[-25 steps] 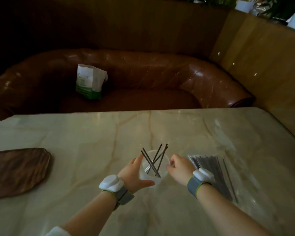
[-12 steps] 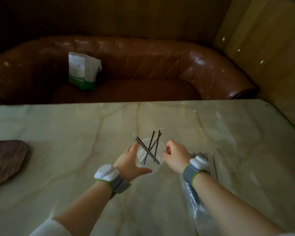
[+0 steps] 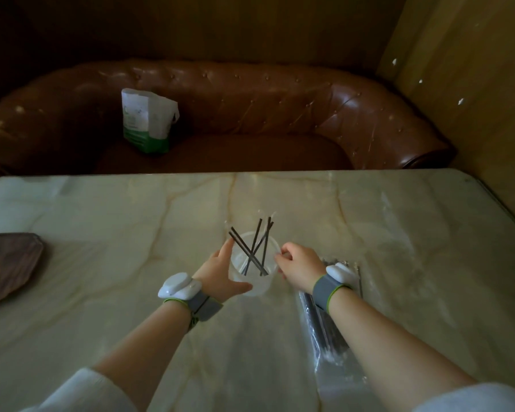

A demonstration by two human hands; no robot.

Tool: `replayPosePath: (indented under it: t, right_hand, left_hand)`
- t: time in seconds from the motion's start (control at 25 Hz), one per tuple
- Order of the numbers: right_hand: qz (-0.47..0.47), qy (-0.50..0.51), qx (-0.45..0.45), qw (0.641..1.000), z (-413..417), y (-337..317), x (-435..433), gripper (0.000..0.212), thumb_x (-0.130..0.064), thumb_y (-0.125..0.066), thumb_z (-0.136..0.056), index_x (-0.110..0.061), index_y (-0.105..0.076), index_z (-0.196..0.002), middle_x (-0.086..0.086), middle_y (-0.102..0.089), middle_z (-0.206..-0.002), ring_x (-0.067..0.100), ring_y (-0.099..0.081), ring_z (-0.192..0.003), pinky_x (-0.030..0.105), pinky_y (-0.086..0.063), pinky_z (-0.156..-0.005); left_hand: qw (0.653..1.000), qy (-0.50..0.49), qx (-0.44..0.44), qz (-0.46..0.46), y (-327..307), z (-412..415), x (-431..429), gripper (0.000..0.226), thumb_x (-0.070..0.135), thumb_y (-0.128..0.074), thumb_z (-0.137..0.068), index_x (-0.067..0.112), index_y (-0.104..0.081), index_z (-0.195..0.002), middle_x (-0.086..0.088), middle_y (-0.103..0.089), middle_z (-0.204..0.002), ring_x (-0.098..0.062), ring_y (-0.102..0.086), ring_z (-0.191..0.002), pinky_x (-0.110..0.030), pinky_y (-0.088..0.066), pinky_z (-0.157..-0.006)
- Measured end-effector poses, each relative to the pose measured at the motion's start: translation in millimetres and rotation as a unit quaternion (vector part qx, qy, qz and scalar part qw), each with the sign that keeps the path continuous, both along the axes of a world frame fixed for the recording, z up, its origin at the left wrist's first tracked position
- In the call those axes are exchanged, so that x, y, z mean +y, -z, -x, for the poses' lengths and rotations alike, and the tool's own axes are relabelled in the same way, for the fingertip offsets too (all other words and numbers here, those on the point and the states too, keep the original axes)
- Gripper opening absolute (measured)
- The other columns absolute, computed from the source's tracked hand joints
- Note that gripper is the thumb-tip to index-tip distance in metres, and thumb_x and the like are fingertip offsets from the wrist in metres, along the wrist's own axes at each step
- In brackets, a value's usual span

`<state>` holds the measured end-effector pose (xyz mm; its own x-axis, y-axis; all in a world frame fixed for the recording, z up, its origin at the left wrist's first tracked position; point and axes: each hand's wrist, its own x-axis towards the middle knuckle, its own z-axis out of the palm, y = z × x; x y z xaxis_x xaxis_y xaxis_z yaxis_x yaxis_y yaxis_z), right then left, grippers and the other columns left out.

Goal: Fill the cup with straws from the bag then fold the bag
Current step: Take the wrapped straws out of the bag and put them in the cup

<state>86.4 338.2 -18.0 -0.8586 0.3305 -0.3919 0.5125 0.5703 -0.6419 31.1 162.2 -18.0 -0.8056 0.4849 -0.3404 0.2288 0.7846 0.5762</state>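
A clear plastic cup (image 3: 257,285) stands on the marble table (image 3: 107,263) near the middle. Several dark straws (image 3: 254,248) lean crossed inside it, their tops above the rim. My left hand (image 3: 220,272) wraps the cup's left side, thumb under its front wall. My right hand (image 3: 299,264) is at the cup's right rim with fingers curled in; I cannot see anything pinched in them. The clear straw bag (image 3: 329,328), still holding a bundle of dark straws, lies flat under my right forearm.
A dark wooden tray (image 3: 8,266) lies at the table's left edge. Behind the table is a brown leather sofa (image 3: 280,114) with a white and green pouch (image 3: 147,123) on it. A wooden wall (image 3: 464,84) closes the right side.
The view tilted down, so everything shifted in frame. Both hands stay at the cup; the right hand's fingers have closed in slightly at the rim.
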Motion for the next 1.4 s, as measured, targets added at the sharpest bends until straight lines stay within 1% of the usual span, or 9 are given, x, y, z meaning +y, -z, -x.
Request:
replayPosePath:
  t: [0.2,0.36,0.48,0.6,0.68,0.8,1.0,1.16,1.4]
  right_hand:
    - [-0.012,-0.049,-0.017,0.999,-26,-18,19,0.036,-0.042,-0.05,-0.089,-0.019,-0.06,-0.116,0.002,-0.067,-0.11,0.024,-0.061,-0.103,0.029,-0.045,-0.085]
    - [-0.031,-0.039,-0.003,0.999,-60,-14,46,0.042,-0.034,-0.056,-0.088,-0.013,-0.056,-0.125,0.009,-0.062,-0.125,0.024,-0.058,-0.114,0.031,-0.044,-0.098]
    - [-0.091,-0.054,-0.045,0.993,-92,-6,62,0.05,-0.037,-0.053,-0.09,-0.011,-0.048,-0.132,0.012,-0.049,-0.138,0.026,-0.046,-0.128,0.03,-0.035,-0.106]
    - [-0.129,-0.056,-0.106,0.984,-114,10,74,0.068,-0.047,-0.05,-0.088,-0.01,-0.034,-0.142,0.013,-0.031,-0.152,0.029,-0.028,-0.14,0.034,-0.026,-0.114]
    - [-0.154,-0.071,-0.143,0.975,-119,20,78,0.083,-0.057,-0.051,-0.082,-0.011,-0.023,-0.146,0.014,-0.022,-0.156,0.032,-0.021,-0.143,0.041,-0.026,-0.115]
    - [-0.152,-0.064,-0.169,0.972,-125,36,81,0.105,-0.065,-0.059,-0.073,-0.013,-0.008,-0.149,0.016,-0.007,-0.159,0.037,-0.012,-0.145,0.046,-0.023,-0.117]
    - [-0.136,-0.009,-0.195,0.971,-128,57,67,0.124,-0.07,-0.063,-0.065,-0.013,0.009,-0.149,0.019,0.013,-0.158,0.042,0.009,-0.145,0.049,-0.007,-0.118]
    - [-0.157,0.006,-0.201,0.967,-131,81,63,0.137,-0.081,-0.061,-0.051,-0.016,0.009,-0.148,0.016,0.013,-0.159,0.041,0.01,-0.145,0.056,-0.009,-0.116]
    - [-0.182,-0.036,-0.194,0.963,-133,85,66,0.116,-0.064,-0.061,-0.061,-0.019,-0.001,-0.149,0.011,0.004,-0.16,0.038,0.001,-0.146,0.054,-0.018,-0.114]
  left_hand:
    - [0.995,-0.013,0.097,0.009,-12,-26,-10,0.114,0.042,-0.075,-0.07,0.017,0.007,-0.145,-0.013,-0.025,-0.147,-0.032,-0.031,-0.13,-0.041,-0.031,-0.105]
    - [0.979,0.022,0.205,0.005,-27,-50,-20,0.103,0.039,-0.071,-0.074,0.01,-0.001,-0.145,-0.017,-0.025,-0.147,-0.036,-0.021,-0.135,-0.047,-0.025,-0.11]
    - [0.955,0.109,0.275,-0.032,-27,-70,-14,0.093,0.03,-0.074,-0.072,0.011,-0.016,-0.143,-0.019,-0.038,-0.141,-0.04,-0.028,-0.133,-0.057,-0.036,-0.102]
    - [0.922,0.241,0.303,-0.005,-15,-82,9,0.091,0.033,-0.072,-0.072,0.016,-0.016,-0.142,-0.016,-0.042,-0.14,-0.038,-0.033,-0.132,-0.055,-0.04,-0.1]
    - [0.892,0.32,0.315,0.047,-6,-85,28,0.096,0.033,-0.072,-0.071,0.017,-0.013,-0.144,-0.015,-0.039,-0.143,-0.037,-0.032,-0.133,-0.05,-0.031,-0.103]
    - [0.863,0.385,0.309,0.106,20,-83,63,0.086,0.025,-0.055,-0.087,0.02,0.008,-0.144,-0.013,-0.008,-0.155,-0.033,-0.003,-0.141,-0.042,-0.005,-0.112]
    - [0.828,0.434,0.313,0.167,73,-65,113,0.08,0.008,-0.044,-0.087,0.02,0.012,-0.144,-0.014,0.004,-0.156,-0.036,0.005,-0.141,-0.046,-0.009,-0.114]
    - [0.81,0.47,0.293,0.19,91,-53,135,0.086,0.026,-0.051,-0.084,0.031,0.011,-0.143,-0.004,0.007,-0.157,-0.031,0.008,-0.141,-0.048,-0.005,-0.114]
    - [0.824,0.457,0.267,0.203,90,-64,123,0.074,0.044,-0.046,-0.085,0.035,-0.002,-0.144,-0.002,-0.003,-0.157,-0.033,-0.002,-0.141,-0.052,-0.001,-0.114]
